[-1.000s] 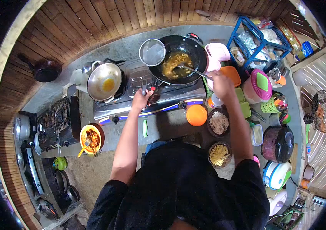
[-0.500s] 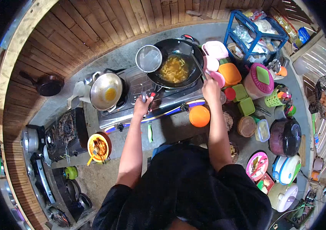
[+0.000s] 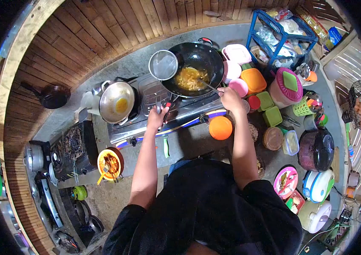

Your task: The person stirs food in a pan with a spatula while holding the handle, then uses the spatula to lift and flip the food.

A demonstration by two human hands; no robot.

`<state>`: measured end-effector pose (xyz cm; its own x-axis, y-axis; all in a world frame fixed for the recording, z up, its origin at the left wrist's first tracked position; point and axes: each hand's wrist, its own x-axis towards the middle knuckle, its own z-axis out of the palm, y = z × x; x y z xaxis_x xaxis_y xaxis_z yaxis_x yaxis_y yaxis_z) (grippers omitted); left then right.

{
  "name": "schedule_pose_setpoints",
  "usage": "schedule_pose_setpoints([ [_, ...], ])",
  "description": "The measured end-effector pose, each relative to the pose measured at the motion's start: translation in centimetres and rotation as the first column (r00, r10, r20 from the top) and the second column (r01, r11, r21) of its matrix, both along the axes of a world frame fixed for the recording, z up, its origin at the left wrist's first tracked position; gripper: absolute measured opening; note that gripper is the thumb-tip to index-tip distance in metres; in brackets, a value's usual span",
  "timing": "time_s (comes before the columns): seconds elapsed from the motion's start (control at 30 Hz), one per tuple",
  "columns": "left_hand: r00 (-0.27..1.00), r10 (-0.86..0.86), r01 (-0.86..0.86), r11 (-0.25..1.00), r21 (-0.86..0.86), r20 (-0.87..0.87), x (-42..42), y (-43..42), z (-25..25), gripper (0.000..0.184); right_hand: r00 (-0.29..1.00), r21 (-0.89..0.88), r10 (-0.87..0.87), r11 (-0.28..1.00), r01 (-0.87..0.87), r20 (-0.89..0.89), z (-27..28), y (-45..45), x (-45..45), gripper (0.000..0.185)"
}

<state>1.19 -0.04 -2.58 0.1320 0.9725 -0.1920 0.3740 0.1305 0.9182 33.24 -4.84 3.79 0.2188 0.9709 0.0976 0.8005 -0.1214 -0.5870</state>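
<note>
Wok (image 3: 197,55) on stove (image 3: 187,113), food (image 3: 191,79) in liquid inside. Right hand (image 3: 232,101) closed round spatula (image 3: 210,86) handle, head sunk in wok; hard scoop could slop likely hot liquid over near rim. Left hand (image 3: 158,119) grips strainer (image 3: 163,65) left of wok; whether red-tipped handle (image 3: 168,104) too, cannot tell; slack hold could tip it. Pink tubs (image 3: 232,71) crowd wok's right edge; more room left, toward silver pan (image 3: 111,98).

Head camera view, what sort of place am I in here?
Most likely a home kitchen: there's a stove, a black wok of food sitting on it, and a blue rack holding plastic bags.
</note>
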Motion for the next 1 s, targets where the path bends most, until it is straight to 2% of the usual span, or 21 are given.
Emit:
schedule_pose_setpoints([
  [0.07,1.0,0.003,-0.003,1.0,-0.019,-0.009,0.0,0.0,0.1,0.031,0.988,-0.115,0.082,0.989,-0.098,-0.133,-0.1,0.2,0.1,0.026],
  [0.17,1.0,0.005,-0.006,0.999,-0.042,-0.026,0.1,-0.1,0.7,0.031,0.984,-0.074,0.126,0.988,-0.136,-0.123,-0.9,-0.1,0.1,0.027],
  [0.3,0.998,-0.001,-0.004,0.997,-0.078,-0.062,0.1,-0.2,1.3,0.029,0.98,-0.102,0.076,0.99,-0.096,-0.181,1.7,-1.1,-0.3,0.028],
  [0.37,0.998,0.002,-0.007,0.997,-0.082,-0.056,0.2,-0.2,1.3,0.029,0.992,-0.095,0.036,0.994,-0.048,-0.122,3.6,-1.6,-0.3,0.03],
  [0.4,0.999,0.007,-0.011,0.996,-0.084,-0.05,0.3,-0.3,1.6,0.029,0.996,0.021,0.055,0.998,-0.054,-0.066,3.6,-1.7,-0.2,0.029],
  [0.43,0.999,0.006,-0.01,0.996,-0.084,-0.049,0.4,-0.4,1.9,0.029,0.996,0.02,0.054,0.998,-0.053,-0.065,3.7,-1.6,-0.1,0.029],
  [0.5,0.994,-0.013,0.005,0.997,-0.076,-0.111,0.5,-0.5,2.5,0.029,0.997,-0.058,-0.07,0.996,0.073,0.045,4.2,-1.5,0.0,0.029],
  [0.53,0.994,-0.013,0.005,0.997,-0.075,-0.111,0.4,-0.4,2.2,0.029,0.994,0.055,-0.085,0.995,0.081,0.071,3.4,-1.3,0.3,0.028],
  [0.57,0.997,-0.01,0.004,0.997,-0.072,-0.08,0.3,-0.3,1.9,0.029,0.994,0.056,-0.084,0.995,0.08,0.071,3.1,-1.1,0.4,0.028],
  [0.63,0.999,-0.006,0.003,0.998,-0.068,-0.049,0.2,-0.2,1.5,0.029,0.965,0.11,-0.18,0.981,0.161,0.193,2.4,-0.4,0.8,0.025],
  [0.77,0.999,0.011,-0.013,0.998,-0.067,-0.034,0.1,0.0,0.7,0.029,0.929,0.206,-0.211,0.967,0.152,0.305,1.7,0.1,1.8,0.019],
  [0.8,0.999,0.015,-0.018,0.997,-0.072,-0.04,0.2,0.0,1.0,0.028,0.928,0.205,-0.21,0.967,0.151,0.307,1.5,0.1,2.2,0.019],
  [0.87,0.999,0.011,-0.014,0.997,-0.071,-0.04,0.3,-0.2,1.5,0.027,0.935,0.029,-0.114,0.993,0.11,0.337,0.9,0.0,3.3,0.018],
  [1.0,0.999,0.016,-0.019,0.998,-0.063,-0.046,0.4,-0.3,1.5,0.025,0.97,-0.026,-0.04,0.999,0.047,0.241,1.2,-0.2,4.3,0.023],
])
